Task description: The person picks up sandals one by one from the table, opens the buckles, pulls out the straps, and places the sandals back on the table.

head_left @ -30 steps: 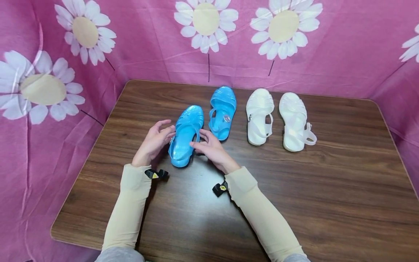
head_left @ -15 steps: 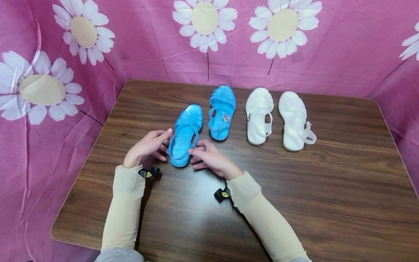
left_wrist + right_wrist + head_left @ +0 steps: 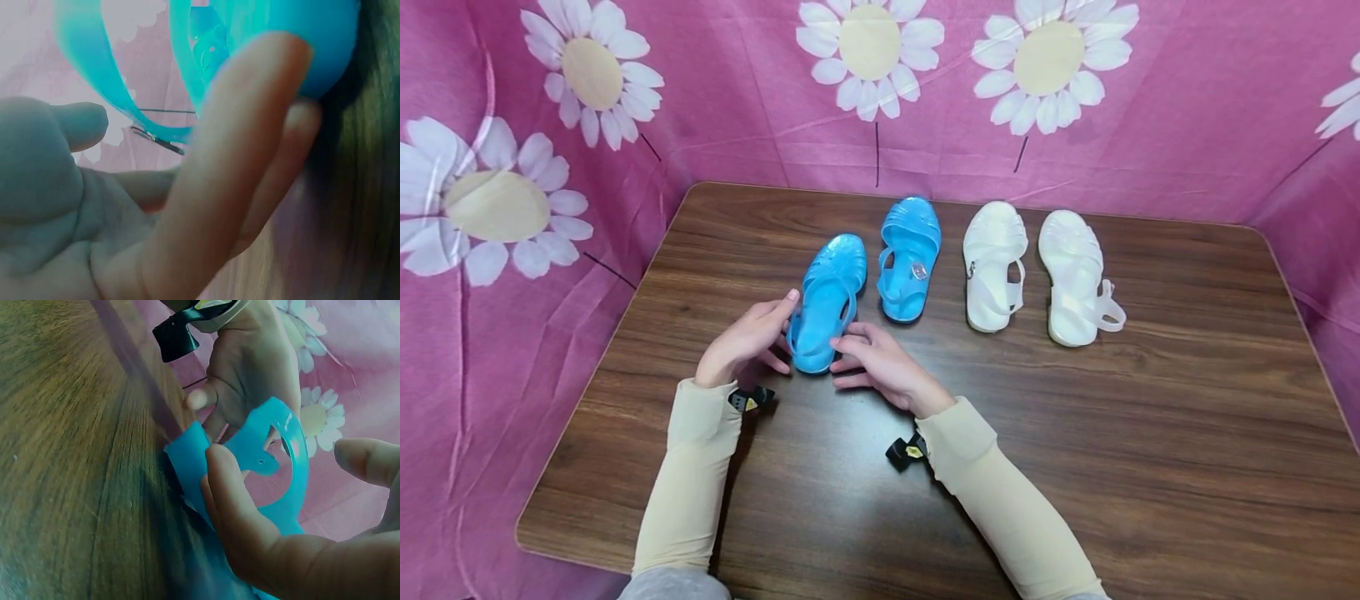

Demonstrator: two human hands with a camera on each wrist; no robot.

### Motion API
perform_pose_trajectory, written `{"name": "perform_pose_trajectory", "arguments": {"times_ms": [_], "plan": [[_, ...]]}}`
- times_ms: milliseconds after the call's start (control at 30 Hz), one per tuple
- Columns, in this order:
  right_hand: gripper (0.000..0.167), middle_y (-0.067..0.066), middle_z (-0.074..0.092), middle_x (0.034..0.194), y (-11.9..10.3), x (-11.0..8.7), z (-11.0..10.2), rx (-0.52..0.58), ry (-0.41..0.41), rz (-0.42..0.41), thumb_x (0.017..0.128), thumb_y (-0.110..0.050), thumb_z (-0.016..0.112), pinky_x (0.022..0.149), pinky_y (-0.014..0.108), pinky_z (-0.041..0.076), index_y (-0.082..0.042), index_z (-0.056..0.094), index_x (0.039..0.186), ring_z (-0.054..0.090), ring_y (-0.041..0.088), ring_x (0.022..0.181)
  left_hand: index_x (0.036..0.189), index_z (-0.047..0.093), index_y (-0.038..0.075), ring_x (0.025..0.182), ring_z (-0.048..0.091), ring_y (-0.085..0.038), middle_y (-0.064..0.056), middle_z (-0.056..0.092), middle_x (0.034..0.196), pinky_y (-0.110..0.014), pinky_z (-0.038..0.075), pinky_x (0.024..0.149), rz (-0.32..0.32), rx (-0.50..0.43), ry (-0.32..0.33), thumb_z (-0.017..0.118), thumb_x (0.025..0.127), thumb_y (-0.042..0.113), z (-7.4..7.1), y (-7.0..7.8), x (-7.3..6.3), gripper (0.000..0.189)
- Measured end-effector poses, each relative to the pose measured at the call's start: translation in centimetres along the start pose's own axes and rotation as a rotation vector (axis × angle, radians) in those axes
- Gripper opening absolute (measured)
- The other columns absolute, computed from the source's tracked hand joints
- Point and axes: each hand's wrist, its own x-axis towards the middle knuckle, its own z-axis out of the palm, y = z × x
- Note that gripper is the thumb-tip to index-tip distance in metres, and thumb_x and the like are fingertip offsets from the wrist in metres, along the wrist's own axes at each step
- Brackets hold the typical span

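A glossy blue jelly sandal (image 3: pixel 831 271) stands upright on the table, toe pointing away and a little to the right. On its left side is my left hand (image 3: pixel 741 340), with fingertips against the heel area and the thumb raised near the strap. My right hand (image 3: pixel 887 367) is at the right of the heel, its fingers touching the side and the thumb lifted over the strap. In the left wrist view the sandal's heel (image 3: pixel 334 53) shows past extended fingers, with a small metal buckle (image 3: pixel 157 140) on the strap. The right wrist view shows the heel (image 3: pixel 190 453) between both hands.
A second blue sandal (image 3: pixel 912 221) stands just right of the first, slightly farther back. Beyond it are two white sandals (image 3: pixel 995 229), the rightmost with its ankle strap (image 3: pixel 1111 310) sticking out. Pink daisy-print cloth (image 3: pixel 737 125) hangs behind the wooden table (image 3: pixel 1112 483).
Both hands have shifted back from the sandal's middle to its heel. In the last half second the left blue sandal has slid slightly away from me. The other sandals have not moved.
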Motion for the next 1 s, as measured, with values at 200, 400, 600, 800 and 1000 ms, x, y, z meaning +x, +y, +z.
{"name": "perform_pose_trajectory", "arguments": {"times_ms": [200,400,600,800,1000], "plan": [[0.059,0.017,0.046,0.139,0.0,0.2,0.0,0.031,0.043,-0.067,0.097,-0.015,0.055,0.093,0.037,0.053,0.000,0.026,0.146,0.056,0.033,0.119,0.137,0.040,-0.004,0.094,0.058,-0.028,-0.022,0.050,0.113,-0.045,0.056,0.084,0.043,-0.014,0.071,0.026,0.102,0.054,0.6,0.2,0.5,0.069],[0.053,0.016,0.043,0.144,0.0,0.6,-0.3,0.036,0.068,-0.151,0.097,-0.011,0.053,0.101,0.039,0.048,0.001,0.032,0.144,0.054,0.032,0.124,0.140,0.037,-0.004,0.112,0.053,-0.034,-0.025,0.046,0.130,-0.048,0.049,0.097,0.051,-0.076,0.142,0.029,0.102,0.053,1.1,0.5,0.9,0.069],[0.050,0.012,0.043,0.145,0.1,1.1,-0.6,-0.003,0.070,-0.189,0.096,-0.013,0.056,0.103,0.036,0.047,-0.001,0.040,0.142,0.053,0.032,0.126,0.141,0.037,-0.004,0.116,0.050,-0.033,-0.024,0.045,0.134,-0.046,0.046,0.102,0.070,-0.116,0.196,0.030,0.103,0.048,1.5,0.6,1.4,0.065],[0.051,0.011,0.034,0.154,0.4,1.7,-0.6,-0.024,0.047,-0.268,0.095,-0.009,0.055,0.107,0.040,0.042,0.003,0.039,0.142,0.048,0.033,0.132,0.144,0.034,-0.005,0.125,0.047,-0.033,-0.024,0.041,0.142,-0.044,0.042,0.106,0.108,-0.183,0.220,0.032,0.104,0.042,1.8,0.4,1.9,0.061],[0.054,0.009,0.035,0.155,0.6,2.1,-0.4,-0.067,0.078,-0.295,0.093,-0.009,0.057,0.109,0.037,0.039,0.002,0.040,0.143,0.044,0.024,0.137,0.146,0.030,-0.004,0.133,0.044,-0.032,-0.021,0.037,0.148,-0.043,0.039,0.110,0.132,-0.230,0.240,0.034,0.104,0.041,2.0,0.2,2.3,0.062]]}}
